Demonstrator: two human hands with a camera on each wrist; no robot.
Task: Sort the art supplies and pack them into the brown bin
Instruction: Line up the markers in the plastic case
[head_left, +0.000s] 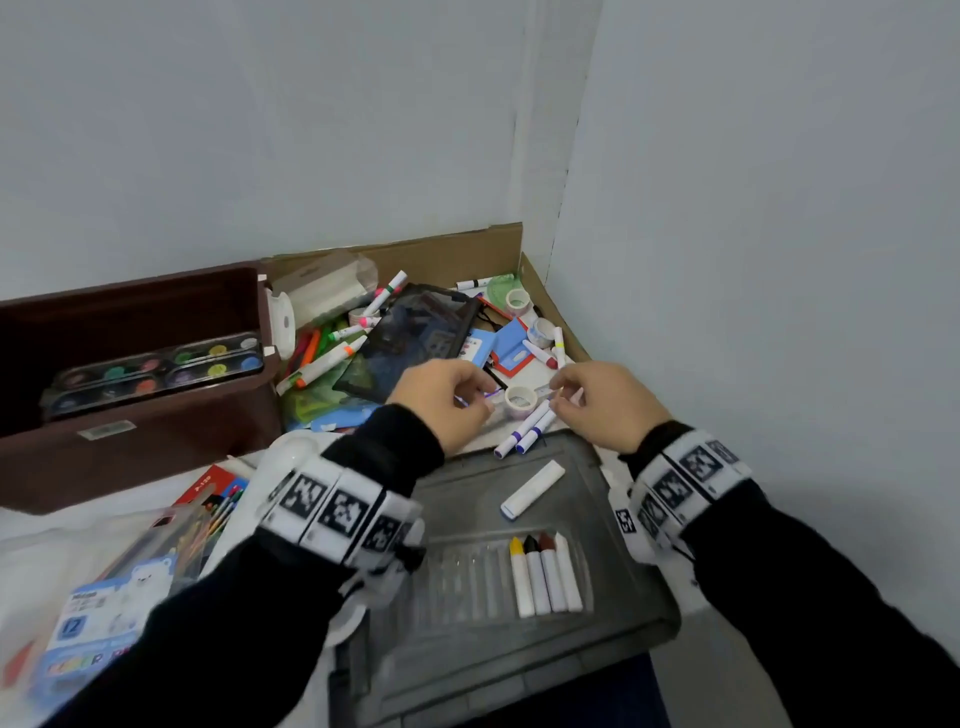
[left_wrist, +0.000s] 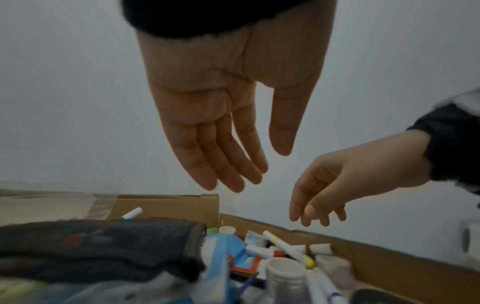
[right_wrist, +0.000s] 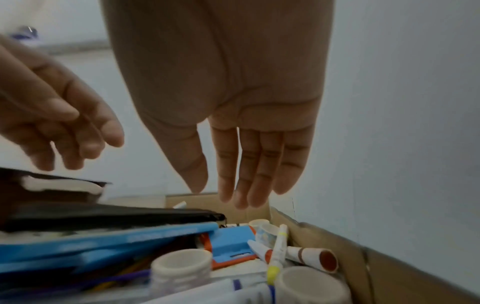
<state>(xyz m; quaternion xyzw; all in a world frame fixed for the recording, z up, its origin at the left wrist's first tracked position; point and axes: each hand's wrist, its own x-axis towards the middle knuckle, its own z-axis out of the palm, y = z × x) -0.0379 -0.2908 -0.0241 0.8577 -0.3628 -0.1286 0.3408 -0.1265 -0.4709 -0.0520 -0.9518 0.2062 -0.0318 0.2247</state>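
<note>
Sorting is under way, we judge: at the left of the head view the brown bin (head_left: 140, 415), a hard, straight-walled plastic box, already holds two glossy paint palettes (head_left: 156, 371) with round colour pans. To its right, the cardboard box (head_left: 467, 254) in the middle of the frame is heaped with slim plastic markers (head_left: 332, 358), a dark mesh pouch (head_left: 415, 338) and small rolls of tape (head_left: 521, 401).

Over that heap we hold our left hand (head_left: 441, 400) and, at centre right, our right hand (head_left: 608, 402). Both wrist views show them with fingers straight and relaxed, gripping nothing. The head view is too blurred for us to tell whether the fingertips touch anything.

Below them the grey lid (head_left: 493, 587) carries four waxy crayons (head_left: 545, 574) in its ribbed tray.

Next we probably need to pinch a loose marker; round barrels roll, so a firm pinch suits.
</note>
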